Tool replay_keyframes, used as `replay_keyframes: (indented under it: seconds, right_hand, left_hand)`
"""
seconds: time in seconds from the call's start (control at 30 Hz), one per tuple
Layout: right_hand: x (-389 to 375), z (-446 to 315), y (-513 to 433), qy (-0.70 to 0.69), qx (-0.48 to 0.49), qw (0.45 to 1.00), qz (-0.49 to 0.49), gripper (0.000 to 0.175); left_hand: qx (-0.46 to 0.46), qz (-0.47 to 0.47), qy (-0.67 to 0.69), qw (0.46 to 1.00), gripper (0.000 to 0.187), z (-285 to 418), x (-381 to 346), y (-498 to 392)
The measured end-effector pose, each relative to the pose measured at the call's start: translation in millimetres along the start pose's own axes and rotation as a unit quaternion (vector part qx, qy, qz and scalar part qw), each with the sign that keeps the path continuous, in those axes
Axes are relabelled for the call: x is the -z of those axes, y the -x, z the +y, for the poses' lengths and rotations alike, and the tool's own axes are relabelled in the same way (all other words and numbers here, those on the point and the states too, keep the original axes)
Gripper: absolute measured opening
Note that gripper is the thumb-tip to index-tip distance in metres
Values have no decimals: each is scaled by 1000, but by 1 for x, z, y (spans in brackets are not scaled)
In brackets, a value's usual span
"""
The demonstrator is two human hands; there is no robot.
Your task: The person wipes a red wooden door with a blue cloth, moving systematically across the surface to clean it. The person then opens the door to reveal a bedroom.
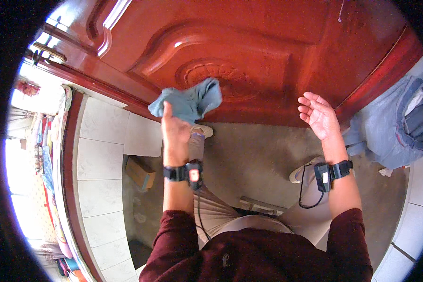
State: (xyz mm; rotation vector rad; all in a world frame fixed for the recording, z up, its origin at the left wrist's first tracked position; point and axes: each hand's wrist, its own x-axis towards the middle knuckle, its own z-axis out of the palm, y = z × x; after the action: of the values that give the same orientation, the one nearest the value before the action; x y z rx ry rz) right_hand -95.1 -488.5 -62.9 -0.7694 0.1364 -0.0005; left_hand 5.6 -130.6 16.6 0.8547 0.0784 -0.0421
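My left hand (177,127) grips a blue-grey cloth (188,102), its thumb lying over the near side. The cloth is bunched and a little blurred, in front of the lower panel of a glossy red-brown door (261,67). Whether the cloth touches the door I cannot tell. Behind it, a carved round ornament (216,75) is partly covered. Off to the right, my right hand (319,116) is raised with bent fingers and holds nothing. It appears near the door's lower right part.
A door handle (49,53) sticks out at upper left. Blue-grey clothing (380,120) hangs at the right, beside white cabinets (414,218). White wall tiles (100,158) line the left, with a cardboard box (141,172) on the floor. Wrist devices (194,174) trail cables.
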Motion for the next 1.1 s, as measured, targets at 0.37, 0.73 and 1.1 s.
replay_keyframes:
  seconds: [0.37,0.73,1.1]
  right_hand:
    - [-4,-4,3,-2,4,1000,20,27]
    - [-9,-9,7,-17,28,999,23,29]
    - [-4,-9,4,-56,32,997,40,26]
  left_hand:
    - [-128,-51,-24,990,48,14,11,-17]
    - [-414,15,-464,783,44,-125,-45,-62]
    - [-290,-203,-815,458,48,-187,1,-17]
